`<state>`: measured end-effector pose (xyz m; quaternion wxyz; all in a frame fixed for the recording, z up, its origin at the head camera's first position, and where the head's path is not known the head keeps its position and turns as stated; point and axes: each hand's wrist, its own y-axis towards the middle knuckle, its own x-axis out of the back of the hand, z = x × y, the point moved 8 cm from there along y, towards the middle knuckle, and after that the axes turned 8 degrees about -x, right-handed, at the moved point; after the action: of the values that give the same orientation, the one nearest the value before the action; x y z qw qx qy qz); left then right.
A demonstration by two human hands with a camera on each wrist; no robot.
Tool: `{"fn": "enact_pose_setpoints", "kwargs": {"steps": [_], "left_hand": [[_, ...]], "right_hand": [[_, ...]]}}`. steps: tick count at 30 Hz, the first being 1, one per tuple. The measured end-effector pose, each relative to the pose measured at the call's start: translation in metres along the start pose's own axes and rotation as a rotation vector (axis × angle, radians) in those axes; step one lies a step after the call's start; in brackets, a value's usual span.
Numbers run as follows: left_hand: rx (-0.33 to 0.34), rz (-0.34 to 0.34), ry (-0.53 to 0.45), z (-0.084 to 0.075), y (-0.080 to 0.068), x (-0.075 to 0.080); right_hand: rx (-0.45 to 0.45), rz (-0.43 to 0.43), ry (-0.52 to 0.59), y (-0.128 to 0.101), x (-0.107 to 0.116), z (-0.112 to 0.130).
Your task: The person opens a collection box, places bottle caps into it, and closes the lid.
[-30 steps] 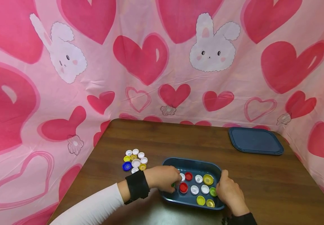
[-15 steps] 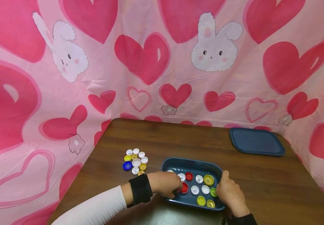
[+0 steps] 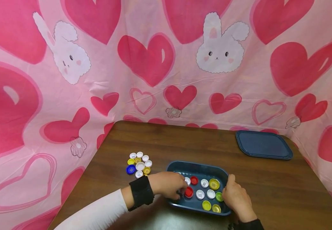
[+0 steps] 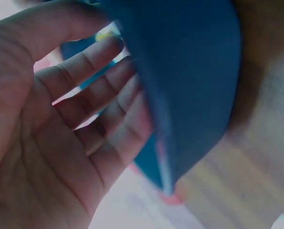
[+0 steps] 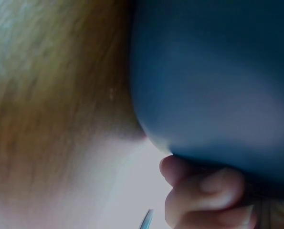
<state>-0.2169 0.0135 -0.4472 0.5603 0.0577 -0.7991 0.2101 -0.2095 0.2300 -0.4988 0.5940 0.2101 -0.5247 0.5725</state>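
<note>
A dark blue tray (image 3: 197,167) sits at the table's near edge with several bottle caps in it, among them a red cap (image 3: 188,192), a white cap (image 3: 200,194) and a yellow cap (image 3: 214,184). My left hand (image 3: 167,184) lies over the tray's left rim, fingers reaching in beside the red cap. In the left wrist view its palm (image 4: 84,119) faces the tray wall (image 4: 189,71) with fingers loosely extended and nothing in them. My right hand (image 3: 236,198) grips the tray's right rim, thumb on top and fingers (image 5: 204,195) curled under the tray (image 5: 218,86).
A cluster of several white, yellow and blue caps (image 3: 138,164) lies on the brown table (image 3: 169,143) left of the tray. The tray's blue lid (image 3: 264,144) lies flat at the far right. Pink heart-print sheeting walls the table on three sides.
My left hand has shifted a little further over the tray's left side. The green cap glimpsed at its fingertips earlier no longer shows. The right hand has kept its hold on the rim.
</note>
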Motion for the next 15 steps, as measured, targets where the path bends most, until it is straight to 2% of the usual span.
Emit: {"fn": "enact_pose_setpoints", "kwargs": {"steps": [9, 12, 15], "left_hand": [[0.155, -0.167, 0.022, 0.026, -0.031, 0.040], [0.217, -0.222, 0.040, 0.040, -0.044, 0.049], [0.277, -0.263, 0.008, 0.055, -0.059, 0.054]], "right_hand": [[0.015, -0.013, 0.006, 0.000, 0.000, -0.001], [0.018, -0.010, 0.004, 0.001, 0.000, -0.001], [0.013, -0.005, 0.005, 0.001, -0.001, -0.001]]}}
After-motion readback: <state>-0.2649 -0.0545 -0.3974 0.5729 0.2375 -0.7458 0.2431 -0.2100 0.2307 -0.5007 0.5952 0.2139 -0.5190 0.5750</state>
